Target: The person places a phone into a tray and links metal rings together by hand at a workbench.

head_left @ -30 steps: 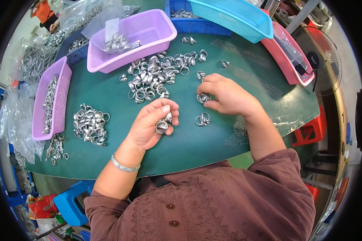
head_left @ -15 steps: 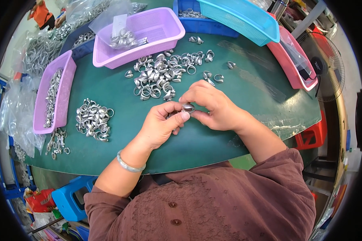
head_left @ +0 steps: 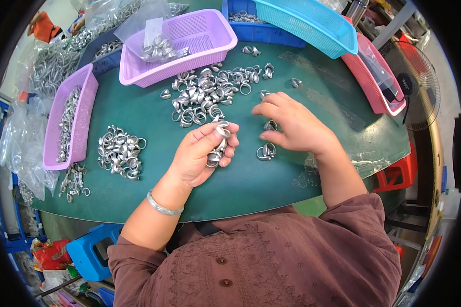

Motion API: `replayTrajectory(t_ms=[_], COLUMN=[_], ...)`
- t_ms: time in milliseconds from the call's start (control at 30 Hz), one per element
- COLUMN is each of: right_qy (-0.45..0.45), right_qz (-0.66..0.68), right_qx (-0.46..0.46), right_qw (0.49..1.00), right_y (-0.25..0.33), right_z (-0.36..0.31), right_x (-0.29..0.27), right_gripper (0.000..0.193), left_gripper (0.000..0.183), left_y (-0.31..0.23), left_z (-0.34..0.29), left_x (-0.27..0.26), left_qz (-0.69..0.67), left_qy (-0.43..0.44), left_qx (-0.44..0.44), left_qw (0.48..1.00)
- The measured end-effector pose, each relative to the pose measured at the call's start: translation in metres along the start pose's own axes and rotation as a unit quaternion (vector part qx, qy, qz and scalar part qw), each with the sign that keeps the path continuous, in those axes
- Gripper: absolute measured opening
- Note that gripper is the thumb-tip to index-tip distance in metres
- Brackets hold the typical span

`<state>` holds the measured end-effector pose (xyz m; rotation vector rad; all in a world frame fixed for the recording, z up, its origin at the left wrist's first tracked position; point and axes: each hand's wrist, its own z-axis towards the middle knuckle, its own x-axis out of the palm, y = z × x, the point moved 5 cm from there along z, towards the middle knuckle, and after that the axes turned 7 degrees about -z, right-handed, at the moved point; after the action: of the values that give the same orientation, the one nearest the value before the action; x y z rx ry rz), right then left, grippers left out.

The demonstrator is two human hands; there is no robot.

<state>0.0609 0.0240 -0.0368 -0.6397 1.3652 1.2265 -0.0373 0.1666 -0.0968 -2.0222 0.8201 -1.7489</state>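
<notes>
My left hand [head_left: 200, 153] is closed around several silver-coloured metal rings, with one ring [head_left: 223, 130] pinched upright between thumb and fingertips. To its right, my right hand [head_left: 294, 123] has thumb and fingers apart. Between them, but seemingly not gripped, shows a ring [head_left: 270, 126]. Just below the right thumb lie overlapping rings [head_left: 266, 152] on the green table. Another ring [head_left: 264, 94] is partly hidden behind the right fingertips. Beyond both hands spreads a large loose pile of similar rings [head_left: 204, 94]. A smaller ring pile [head_left: 120, 153] sits left of my left forearm.
A purple basket [head_left: 133, 77] with bagged rings stands behind the large pile. Another purple basket [head_left: 54, 148] of small metal parts is at the left. Blue [head_left: 312, 25] and pink baskets [head_left: 371, 84] line the far right, near a fan [head_left: 425, 82]. The green tabletop [head_left: 338, 133] curves toward me.
My hands have come apart: the right moved right and opened, while the left keeps rings and holds one raised. Rings now lie below the right thumb, where none showed before.
</notes>
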Motion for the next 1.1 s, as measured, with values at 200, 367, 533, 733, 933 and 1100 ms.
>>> replayTrajectory(t_ms=[200,367,533,733,933,1100], right_qy=[0.089,0.112,0.084,0.072,0.044,-0.034], right_qz=[-0.045,-0.053,-0.028,0.035,0.238,0.352], right_qx=[0.058,0.068,0.043,0.062,0.116,0.081], right_qw=[0.993,0.990,0.995,0.995,0.963,0.932], right_y=[-0.008,-0.014,-0.009,-0.013,-0.007,0.001], right_z=[-0.006,-0.007,-0.005,-0.001,0.002,0.002], right_x=[0.005,0.012,0.011,0.015,0.014,0.016], right_gripper=[0.041,0.037,0.020,0.014,0.011,0.011], left_gripper=[0.027,0.027,0.029,0.037,0.022,0.029], left_y=[-0.001,-0.002,-0.002,-0.004,-0.004,0.002], left_z=[0.001,0.001,0.001,0.002,0.002,0.002], left_x=[-0.002,-0.002,-0.003,-0.002,0.001,-0.001], left_qz=[-0.042,-0.028,0.016,-0.002,-0.052,0.086], left_qy=[-0.006,-0.016,-0.046,0.000,0.034,-0.012], left_qx=[-0.007,-0.003,0.007,0.026,0.021,0.004], left_qw=[0.999,0.999,0.999,1.000,0.998,0.996])
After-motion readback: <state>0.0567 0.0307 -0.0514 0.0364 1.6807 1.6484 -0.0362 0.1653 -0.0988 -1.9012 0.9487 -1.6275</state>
